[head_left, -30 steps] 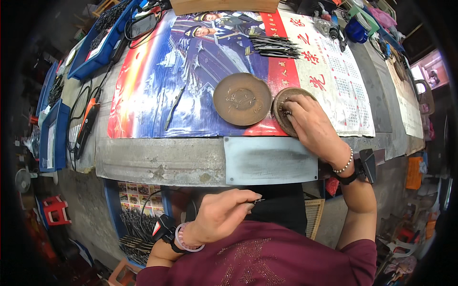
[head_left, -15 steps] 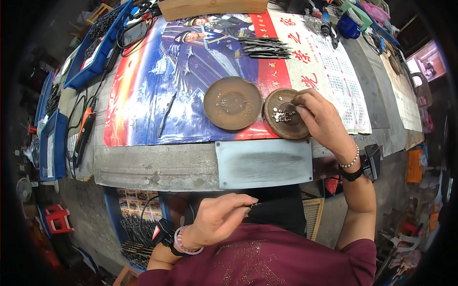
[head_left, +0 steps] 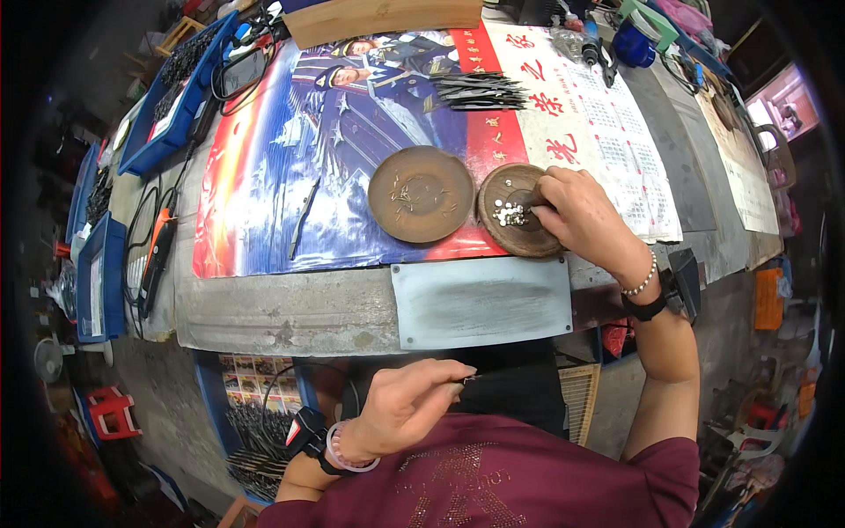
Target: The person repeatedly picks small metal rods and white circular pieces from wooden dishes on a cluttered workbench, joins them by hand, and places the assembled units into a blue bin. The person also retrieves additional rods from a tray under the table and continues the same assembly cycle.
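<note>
My right hand reaches over a small round brown dish, thumb and fingertips pinched together at its right side. Small shiny round pieces lie heaped inside that dish; whether my fingertips hold one is hidden. Close to my body, below the table edge, my left hand pinches a tiny thin metal piece between thumb and forefinger. A larger brown dish, left of the small one, holds several fine thin bits. On the poster to its left lies a slim dark tool.
A glossy poster covers much of the table. Dark thin strips are piled behind the dishes. A pale plate sits at the front edge. Blue bins and an orange-black tool stand left; a wooden box is at the back.
The view has shifted slightly, moving the table and dishes a little leftward. My right hand's fingertips stay at the small dish, somewhat lower; the left hand keeps its pinch in place.
</note>
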### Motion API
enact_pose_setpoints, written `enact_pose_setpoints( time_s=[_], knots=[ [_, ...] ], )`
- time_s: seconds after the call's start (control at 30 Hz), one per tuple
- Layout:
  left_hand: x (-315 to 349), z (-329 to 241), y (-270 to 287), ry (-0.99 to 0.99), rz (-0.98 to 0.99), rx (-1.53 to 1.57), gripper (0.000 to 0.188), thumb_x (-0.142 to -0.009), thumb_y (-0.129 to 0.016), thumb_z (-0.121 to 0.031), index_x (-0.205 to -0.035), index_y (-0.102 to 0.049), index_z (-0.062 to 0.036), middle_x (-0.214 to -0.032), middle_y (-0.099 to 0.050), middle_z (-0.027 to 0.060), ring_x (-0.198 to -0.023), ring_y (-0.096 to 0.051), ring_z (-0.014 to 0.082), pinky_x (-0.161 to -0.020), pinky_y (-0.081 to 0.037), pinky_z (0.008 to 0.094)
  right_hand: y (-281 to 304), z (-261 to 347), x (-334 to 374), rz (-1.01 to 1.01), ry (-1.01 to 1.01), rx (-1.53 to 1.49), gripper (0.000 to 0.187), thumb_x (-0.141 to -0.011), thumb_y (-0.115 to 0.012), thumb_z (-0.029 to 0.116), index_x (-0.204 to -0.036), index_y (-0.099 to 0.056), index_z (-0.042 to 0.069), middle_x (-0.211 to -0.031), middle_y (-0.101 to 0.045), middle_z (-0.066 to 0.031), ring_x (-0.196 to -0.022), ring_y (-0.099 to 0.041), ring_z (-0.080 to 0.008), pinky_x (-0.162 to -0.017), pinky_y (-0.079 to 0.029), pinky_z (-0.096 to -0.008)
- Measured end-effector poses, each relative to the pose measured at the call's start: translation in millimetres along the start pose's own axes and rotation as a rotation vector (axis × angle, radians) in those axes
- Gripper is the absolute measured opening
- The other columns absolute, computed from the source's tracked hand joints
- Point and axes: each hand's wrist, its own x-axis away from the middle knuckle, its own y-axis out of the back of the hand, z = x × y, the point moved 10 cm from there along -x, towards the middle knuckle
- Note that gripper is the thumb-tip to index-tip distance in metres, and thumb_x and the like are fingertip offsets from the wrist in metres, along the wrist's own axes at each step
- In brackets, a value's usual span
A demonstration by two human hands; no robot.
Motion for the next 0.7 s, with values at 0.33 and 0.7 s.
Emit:
enact_pose_setpoints(
  time_s=[0.33, 0.7],
  knots=[
    [5.7, 31.4, 2.9, 0.222, -0.227, 0.522, 0.024, -0.095, -0.053, 0.0, -0.118, -0.058, 0.0037, -0.097, -0.064, 0.0129, -0.069, -0.052, 0.0077, -0.064, -0.045, 0.0203, 19.2, 77.3, 49.4, -0.063, -0.11, -0.758, 0.017, -0.074, -0.07, -0.003, -0.087, -0.06, 0.0, -0.08, -0.064, -0.0084, -0.071, -0.065, -0.0192, -0.067, -0.051, -0.0294],
    [8.5, 32.7, -13.6, 0.169, -0.218, 0.571, 0.031, -0.094, -0.051, 0.004, -0.124, -0.057, 0.0036, -0.105, -0.055, 0.007, -0.076, -0.051, 0.0081, -0.067, -0.043, 0.0206, -5.2, 121.6, 71.9, -0.266, -0.019, -0.802, 0.019, -0.075, -0.076, 0.004, -0.089, -0.064, 0.002, -0.08, -0.063, -0.0107, -0.07, -0.061, -0.0276, -0.066, -0.048, -0.0353]
  ],
)
